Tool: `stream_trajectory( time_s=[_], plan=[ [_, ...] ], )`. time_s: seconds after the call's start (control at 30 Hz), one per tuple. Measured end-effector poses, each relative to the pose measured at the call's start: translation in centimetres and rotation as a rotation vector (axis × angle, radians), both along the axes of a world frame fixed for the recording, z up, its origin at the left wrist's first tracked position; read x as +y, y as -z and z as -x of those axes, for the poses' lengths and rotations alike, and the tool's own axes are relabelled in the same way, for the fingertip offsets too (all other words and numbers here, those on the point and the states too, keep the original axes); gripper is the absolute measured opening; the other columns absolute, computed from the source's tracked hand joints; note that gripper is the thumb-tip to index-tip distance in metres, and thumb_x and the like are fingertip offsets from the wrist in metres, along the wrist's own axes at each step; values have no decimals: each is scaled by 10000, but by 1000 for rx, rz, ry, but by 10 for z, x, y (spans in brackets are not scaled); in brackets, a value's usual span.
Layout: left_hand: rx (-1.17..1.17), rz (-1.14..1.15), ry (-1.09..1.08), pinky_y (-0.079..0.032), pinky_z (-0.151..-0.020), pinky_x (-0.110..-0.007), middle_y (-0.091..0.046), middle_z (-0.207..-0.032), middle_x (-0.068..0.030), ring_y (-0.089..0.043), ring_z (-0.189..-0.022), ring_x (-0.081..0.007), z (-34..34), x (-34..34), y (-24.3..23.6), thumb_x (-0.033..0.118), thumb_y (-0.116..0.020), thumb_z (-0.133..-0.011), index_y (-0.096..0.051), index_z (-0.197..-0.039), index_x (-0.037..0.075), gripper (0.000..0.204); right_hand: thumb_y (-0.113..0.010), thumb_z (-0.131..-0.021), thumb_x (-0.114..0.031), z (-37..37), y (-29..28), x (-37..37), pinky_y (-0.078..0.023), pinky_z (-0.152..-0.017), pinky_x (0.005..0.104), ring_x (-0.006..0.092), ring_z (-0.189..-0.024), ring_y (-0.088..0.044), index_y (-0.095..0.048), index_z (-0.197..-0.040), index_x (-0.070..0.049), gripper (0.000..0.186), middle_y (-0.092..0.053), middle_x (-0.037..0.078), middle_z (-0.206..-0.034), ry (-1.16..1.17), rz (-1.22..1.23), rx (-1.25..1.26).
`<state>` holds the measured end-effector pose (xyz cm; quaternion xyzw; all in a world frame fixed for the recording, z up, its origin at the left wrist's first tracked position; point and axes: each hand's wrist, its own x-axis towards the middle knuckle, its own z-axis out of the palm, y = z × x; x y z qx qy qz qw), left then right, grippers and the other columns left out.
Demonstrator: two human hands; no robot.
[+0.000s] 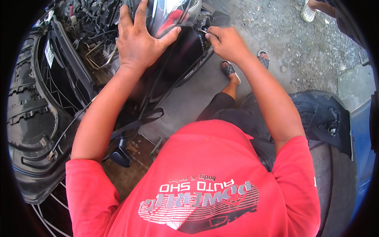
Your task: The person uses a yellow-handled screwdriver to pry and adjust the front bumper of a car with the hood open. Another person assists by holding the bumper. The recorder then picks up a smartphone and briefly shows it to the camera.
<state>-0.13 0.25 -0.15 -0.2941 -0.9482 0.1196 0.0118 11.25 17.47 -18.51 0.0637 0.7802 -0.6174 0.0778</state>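
Note:
A clear-lensed car headlight (173, 14) sits at the top middle, above a dark body panel (158, 79). My left hand (136, 45) lies on the headlight's near left side with its fingers spread and its thumb along the lower edge. At the headlight's right end, my right hand (228, 42) is closed, thumb and bent fingers pinching a small thin metal piece (202, 31). That piece points left toward a black mounting part (204, 42) beside the lens. Its full shape is hidden by my fingers.
Exposed engine parts (92, 17) and a bent metal pipe (98, 59) lie left of my left hand. A large black plastic panel (31, 106) fills the far left. Another person's white clog (308, 12) stands on gravel (284, 23). Black trim (316, 112) lies right.

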Motion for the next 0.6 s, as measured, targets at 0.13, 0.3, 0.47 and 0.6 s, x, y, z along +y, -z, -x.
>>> stream_trajectory(
  time_s=[0.13,0.3,0.47,0.6],
  plan=[
    [-64,10,-54,-442,-1185,-589,-340,-1630,-430,-448,-1459,-595,-3,7,-12,584,-898,-754,-419,-1626,71,1120,-637,-1022,-239,5,-6,3,-570,-824,540,483,-901,-718,-783,-1116,-58,250,-745,258,-922,-25,-77,19],
    [13,7,5,-527,-1091,-580,-393,-1612,-389,-526,-1414,-569,3,-1,1,724,-856,-768,-465,-1630,186,1089,-617,-1002,-234,14,-44,1,-578,-865,560,486,-935,-725,-794,-1112,-52,276,-753,274,-939,-129,-247,-187],
    [29,19,22,-532,-1082,-578,-405,-1600,-378,-531,-1406,-561,1,-2,4,721,-855,-771,-462,-1629,182,1087,-612,-991,-233,18,-42,-3,-582,-880,563,476,-938,-735,-801,-1100,-57,280,-761,272,-951,-112,-196,-189],
    [25,-5,27,-544,-1058,-591,-415,-1596,-365,-526,-1408,-557,5,0,2,718,-857,-770,-465,-1627,193,1078,-607,-995,-220,21,-38,2,-593,-871,560,457,-937,-747,-797,-1112,-71,268,-766,254,-934,-202,-333,-92]
  ],
)
